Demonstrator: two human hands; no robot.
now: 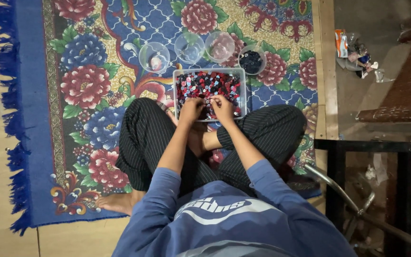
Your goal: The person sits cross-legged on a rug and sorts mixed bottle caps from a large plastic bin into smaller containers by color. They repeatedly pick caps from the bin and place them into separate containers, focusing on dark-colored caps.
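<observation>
Both hands dip into one container: left hand (190, 109) and right hand (223, 106) side by side, fingers curled down into the pieces; whether either pinches one, cannot tell. Floral rug (86, 85), blue-fringed, lies on the floor under the cross-legged sitter. Clear rectangular tray (243, 93) rests on it just ahead of the shins, filled with small red, black and white pieces (208, 83). Beyond it, a row of four round clear bowls (154, 57); the rightmost bowl (251, 60) holds dark pieces.

A blue floral rug (86, 90) (fringed edge) covers the floor; litter (355, 54) and a metal frame (353, 200) lie right.
</observation>
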